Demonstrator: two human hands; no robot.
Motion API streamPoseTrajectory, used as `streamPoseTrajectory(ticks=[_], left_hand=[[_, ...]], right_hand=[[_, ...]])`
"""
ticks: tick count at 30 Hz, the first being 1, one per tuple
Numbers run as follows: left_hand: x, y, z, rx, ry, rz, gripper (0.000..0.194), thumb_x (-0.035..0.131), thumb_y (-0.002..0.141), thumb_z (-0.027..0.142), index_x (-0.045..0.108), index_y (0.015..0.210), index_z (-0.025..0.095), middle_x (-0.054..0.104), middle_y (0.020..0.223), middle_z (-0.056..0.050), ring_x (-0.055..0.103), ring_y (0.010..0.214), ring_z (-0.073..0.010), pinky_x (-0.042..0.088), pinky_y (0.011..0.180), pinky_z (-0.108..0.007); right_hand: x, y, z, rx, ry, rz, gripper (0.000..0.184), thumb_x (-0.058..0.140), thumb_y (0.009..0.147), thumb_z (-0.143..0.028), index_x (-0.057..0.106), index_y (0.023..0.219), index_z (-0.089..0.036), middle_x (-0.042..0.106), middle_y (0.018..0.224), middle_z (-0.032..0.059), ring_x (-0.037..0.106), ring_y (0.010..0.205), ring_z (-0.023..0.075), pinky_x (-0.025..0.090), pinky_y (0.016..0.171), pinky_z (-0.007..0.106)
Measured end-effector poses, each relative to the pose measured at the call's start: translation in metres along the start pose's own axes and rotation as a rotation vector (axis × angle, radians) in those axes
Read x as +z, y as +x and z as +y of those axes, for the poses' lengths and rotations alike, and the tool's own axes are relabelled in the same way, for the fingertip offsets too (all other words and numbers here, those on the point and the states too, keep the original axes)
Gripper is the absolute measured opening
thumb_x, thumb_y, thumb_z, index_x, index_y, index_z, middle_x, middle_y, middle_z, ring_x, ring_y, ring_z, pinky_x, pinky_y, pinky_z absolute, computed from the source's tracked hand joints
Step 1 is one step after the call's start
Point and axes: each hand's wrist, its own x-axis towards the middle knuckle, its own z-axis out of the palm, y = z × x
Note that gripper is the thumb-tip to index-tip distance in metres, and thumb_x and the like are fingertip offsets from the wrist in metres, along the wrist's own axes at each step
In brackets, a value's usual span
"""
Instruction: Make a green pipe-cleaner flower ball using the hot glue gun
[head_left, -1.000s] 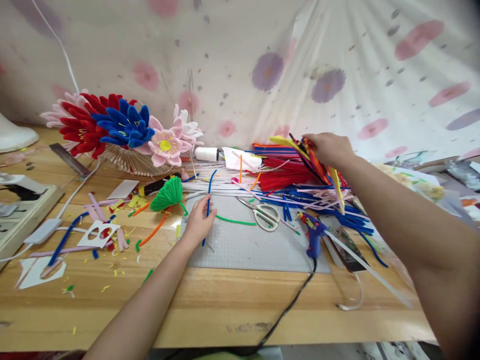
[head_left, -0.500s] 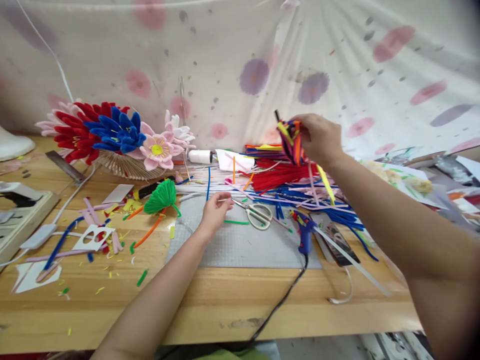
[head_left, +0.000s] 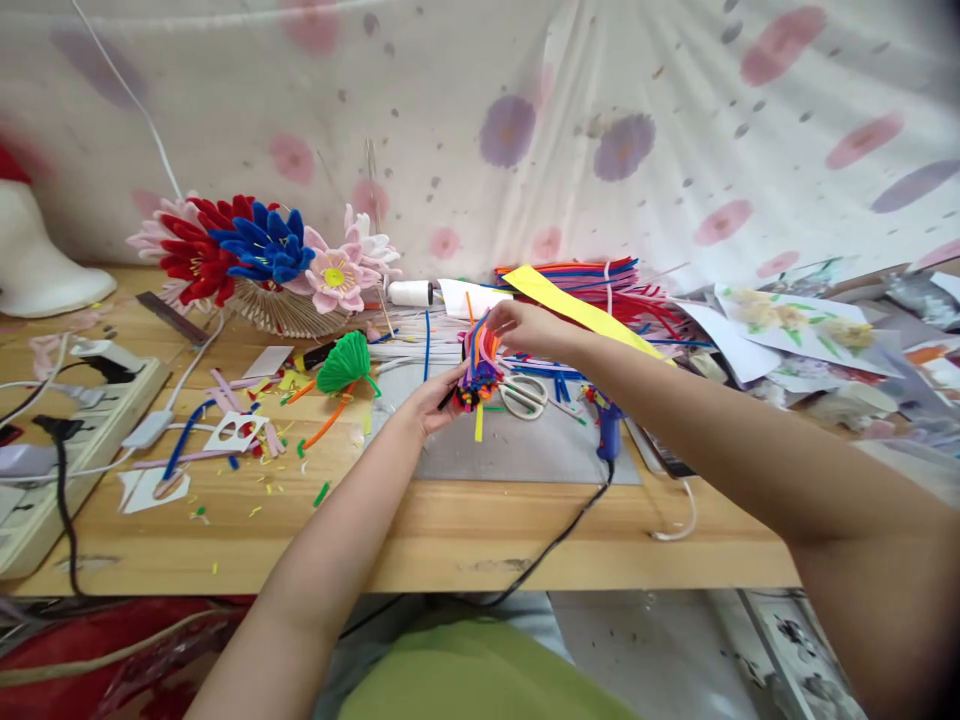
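Observation:
A bundle of multicoloured pipe cleaners is held over the grey cutting mat, its cut ends pointing toward me. My left hand is closed around its left side. At the bundle's upper right, my right hand touches it with bent fingers; the fingertips are partly hidden among the strands. Scissors with pale handles lie just right of the bundle. A blue pipe cleaner lies beyond my left hand. To the left sits a green fan-shaped pipe-cleaner piece.
A blue glue gun stands at the mat's right, its black cord running off the front edge. Plush flowers stand at the back left. Scraps and a power strip lie on the left. A yellow strip passes behind my right forearm.
My right hand has brought the pipe-cleaner bundle down and left from the back right to my left hand, which now grips it. The blue pipe cleaner has left my left hand. The view has tilted down.

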Motion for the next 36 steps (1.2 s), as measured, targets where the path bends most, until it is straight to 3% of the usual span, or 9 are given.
streamPoseTrajectory(ticks=[2, 5, 8, 11, 20, 22, 27, 31, 36], left_hand=[[0.002, -0.008, -0.004, -0.012, 0.080, -0.003, 0.019, 0.052, 0.085, 0.022, 0.064, 0.082, 0.008, 0.065, 0.058, -0.003, 0.058, 0.045, -0.0094, 0.048, 0.046, -0.019], [0.003, -0.019, -0.011, 0.005, 0.181, -0.036, 0.019, 0.056, 0.082, 0.025, 0.065, 0.078, 0.008, 0.067, 0.060, -0.005, 0.061, 0.048, -0.0122, 0.050, 0.050, -0.022], [-0.001, -0.028, -0.017, 0.009, 0.244, -0.025, 0.018, 0.063, 0.077, 0.026, 0.066, 0.075, 0.008, 0.068, 0.062, -0.007, 0.063, 0.052, -0.0142, 0.050, 0.052, -0.023], [-0.005, -0.038, -0.018, -0.013, 0.307, 0.020, 0.018, 0.060, 0.077, 0.025, 0.065, 0.072, 0.008, 0.066, 0.058, -0.007, 0.061, 0.048, -0.0132, 0.047, 0.049, -0.022], [-0.007, -0.052, -0.014, 0.060, 0.494, 0.260, 0.015, 0.055, 0.073, 0.020, 0.054, 0.060, 0.013, 0.053, 0.044, -0.001, 0.046, 0.033, -0.0097, 0.033, 0.035, -0.021], [-0.010, -0.049, -0.017, 0.142, 0.559, 0.299, 0.010, 0.062, 0.068, 0.019, 0.056, 0.073, 0.013, 0.054, 0.049, 0.001, 0.047, 0.037, -0.0098, 0.036, 0.038, -0.020], [-0.022, -0.045, -0.025, 0.636, 0.855, 0.392, 0.057, 0.065, 0.054, 0.001, 0.051, 0.105, 0.023, 0.057, 0.089, -0.002, 0.058, 0.083, -0.0158, 0.048, 0.070, -0.026], [-0.025, -0.045, -0.029, 0.892, 1.090, 0.404, 0.046, 0.054, 0.059, -0.004, 0.059, 0.096, 0.024, 0.048, 0.112, -0.006, 0.043, 0.116, -0.0212, 0.039, 0.095, -0.035], [-0.021, -0.043, -0.033, 0.939, 1.184, 0.388, 0.025, 0.062, 0.069, 0.018, 0.055, 0.093, 0.021, 0.052, 0.102, -0.006, 0.047, 0.105, -0.0210, 0.037, 0.094, -0.036]], right_hand=[[0.011, 0.001, 0.004, 0.229, 0.161, 0.148, 0.035, 0.066, 0.063, -0.017, 0.051, 0.094, -0.018, 0.058, 0.097, 0.0103, 0.059, 0.079, 0.0207, 0.055, 0.060, 0.036], [0.032, -0.007, 0.008, 0.362, 0.394, 0.061, 0.052, 0.077, 0.057, -0.026, 0.045, 0.099, -0.021, 0.058, 0.085, 0.0048, 0.058, 0.065, 0.0169, 0.053, 0.049, 0.032], [0.050, -0.020, 0.010, 0.349, 0.559, -0.084, 0.051, 0.079, 0.057, -0.025, 0.045, 0.094, -0.023, 0.057, 0.068, -0.0023, 0.055, 0.053, 0.0117, 0.048, 0.045, 0.025], [0.057, -0.028, 0.009, 0.361, 0.586, -0.095, 0.047, 0.076, 0.060, -0.017, 0.045, 0.094, -0.023, 0.055, 0.061, -0.0055, 0.052, 0.046, 0.0088, 0.047, 0.045, 0.023], [0.058, -0.026, 0.015, 0.268, 0.740, -0.188, 0.031, 0.056, 0.062, 0.000, 0.046, 0.085, -0.019, 0.059, 0.064, -0.0025, 0.060, 0.057, 0.0123, 0.054, 0.057, 0.030], [0.062, -0.026, 0.018, 0.274, 0.763, -0.165, 0.034, 0.052, 0.059, 0.002, 0.045, 0.084, -0.020, 0.057, 0.063, -0.0038, 0.059, 0.055, 0.0119, 0.053, 0.057, 0.029], [0.071, -0.031, 0.027, 0.153, 0.923, -0.086, 0.053, 0.046, 0.048, 0.002, 0.043, 0.094, -0.025, 0.055, 0.067, -0.0080, 0.058, 0.059, 0.0115, 0.052, 0.057, 0.026], [0.076, -0.034, 0.031, -0.003, 1.030, -0.035, 0.058, 0.046, 0.045, 0.000, 0.043, 0.096, -0.027, 0.059, 0.075, -0.0087, 0.060, 0.072, 0.0125, 0.052, 0.063, 0.025], [0.079, -0.036, 0.034, -0.073, 0.995, -0.105, 0.054, 0.051, 0.047, -0.003, 0.047, 0.097, -0.024, 0.064, 0.087, -0.0048, 0.061, 0.082, 0.0153, 0.052, 0.067, 0.026]])
